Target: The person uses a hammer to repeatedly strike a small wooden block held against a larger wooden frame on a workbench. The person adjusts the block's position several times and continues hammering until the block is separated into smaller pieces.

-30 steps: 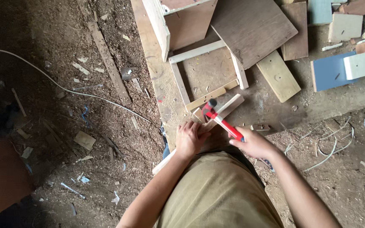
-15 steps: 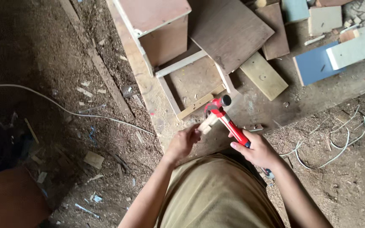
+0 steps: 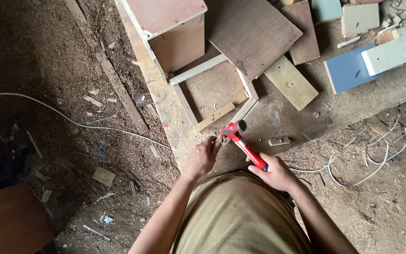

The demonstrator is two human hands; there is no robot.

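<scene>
Red along its handle and head, with a dull metal face, the hammer (image 3: 243,143) lies slantwise over the near corner of a pale wooden frame (image 3: 212,115) on the dusty board. Right hand (image 3: 274,173) has its fingers wrapped tight round the handle's end. Left hand (image 3: 202,157) pinches, fingertips together, at something too small to tell beside the head. Behind, a brown wooden box (image 3: 170,33) stands, its inside hidden.

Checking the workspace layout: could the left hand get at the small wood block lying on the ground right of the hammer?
Probably not directly: the left hand sits across the red hammer from the small block; the right hand is closer.
</scene>
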